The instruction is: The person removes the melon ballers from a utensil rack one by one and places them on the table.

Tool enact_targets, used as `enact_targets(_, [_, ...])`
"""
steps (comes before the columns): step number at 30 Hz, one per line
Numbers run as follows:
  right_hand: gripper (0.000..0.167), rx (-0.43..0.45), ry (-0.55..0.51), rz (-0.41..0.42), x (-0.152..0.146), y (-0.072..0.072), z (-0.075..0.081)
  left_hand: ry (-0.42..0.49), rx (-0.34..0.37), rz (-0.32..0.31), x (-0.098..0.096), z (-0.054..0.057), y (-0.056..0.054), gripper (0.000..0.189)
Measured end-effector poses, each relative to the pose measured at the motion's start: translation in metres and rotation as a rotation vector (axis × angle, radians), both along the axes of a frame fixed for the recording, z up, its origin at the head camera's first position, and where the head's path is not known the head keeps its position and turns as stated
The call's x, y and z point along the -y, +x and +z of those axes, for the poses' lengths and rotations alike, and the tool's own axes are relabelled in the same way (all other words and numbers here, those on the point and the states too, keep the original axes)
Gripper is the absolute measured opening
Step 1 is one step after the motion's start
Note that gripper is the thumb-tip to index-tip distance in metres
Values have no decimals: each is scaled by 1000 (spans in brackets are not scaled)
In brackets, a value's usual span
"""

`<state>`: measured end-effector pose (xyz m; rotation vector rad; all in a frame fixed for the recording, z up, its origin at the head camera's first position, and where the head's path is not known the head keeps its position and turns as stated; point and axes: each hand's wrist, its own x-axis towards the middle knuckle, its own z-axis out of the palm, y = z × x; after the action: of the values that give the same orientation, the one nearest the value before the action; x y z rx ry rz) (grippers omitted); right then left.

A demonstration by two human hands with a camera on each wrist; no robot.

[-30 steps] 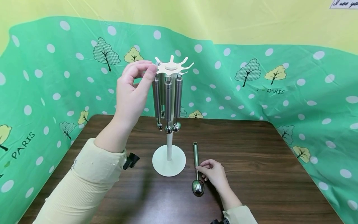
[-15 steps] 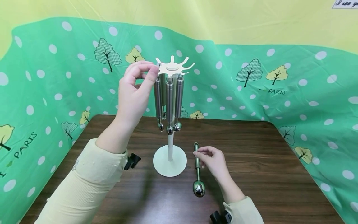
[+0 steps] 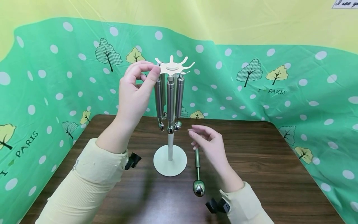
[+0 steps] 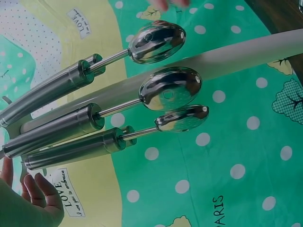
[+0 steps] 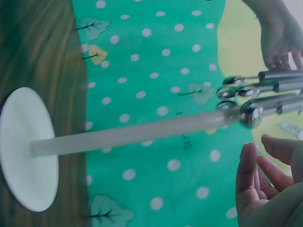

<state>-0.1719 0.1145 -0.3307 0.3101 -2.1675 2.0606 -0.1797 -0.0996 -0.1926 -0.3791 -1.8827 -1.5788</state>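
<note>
A white utensil stand (image 3: pixel 170 169) with a spoked top rises from the table in the head view. Several metal scoops (image 3: pixel 170 96) hang from it, their rounded bowls (image 4: pixel 170 90) close in the left wrist view. At the stand's left side my left hand (image 3: pixel 134 90) pinches one spoke by its tip; the exact contact is partly hidden by the thumb. Another scoop (image 3: pixel 199 188) lies on the table right of the base, bowl nearest me. Just above its handle end hovers my right hand (image 3: pixel 211 146), fingers loosely bent and nothing between thumb and fingers (image 5: pixel 247 165).
Dark wood table (image 3: pixel 265 174) surrounds the stand. A green and yellow patterned cloth (image 3: pixel 223 81) hangs behind and at both sides. Spokes on the stand's right and rear carry no visible scoop. Black wrist cameras (image 3: pixel 133 161) sit at both cuffs.
My right hand has slid up along the lying scoop from its neck to beyond its handle end and lifted off it. The scoop and my left hand have stayed nearly in place.
</note>
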Motion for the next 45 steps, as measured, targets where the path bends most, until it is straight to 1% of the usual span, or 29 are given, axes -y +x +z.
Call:
enact_targets(5, [29, -78, -28, 32, 11, -3, 17, -6, 3, 7, 0, 0, 0, 26])
enact_targets(9, [31, -94, -17, 79, 18, -7, 26, -14, 5, 15, 0, 0, 0, 26])
enact_targets(13, [34, -86, 6, 121, 24, -9, 32, -21, 4, 23, 0, 0, 1, 26])
enact_targets(20, [35, -80, 5, 133, 30, -12, 37, -36, -14, 27, 0, 0, 1, 24])
enact_targets(25, [32, -99, 9, 130, 30, -11, 39, -36, -23, 25, 0, 0, 1, 23])
enact_targets(35, [25, -122, 20, 156, 27, 0, 42, -38, -21, 31, 0, -1, 1, 23])
enact_targets(39, [23, -146, 18, 139, 26, 3, 44, -36, -19, 31, 0, 0, 2, 22])
enact_targets(45, [22, -165, -18, 112, 23, 9, 46, -32, -8, 25, -1, 0, 4, 24])
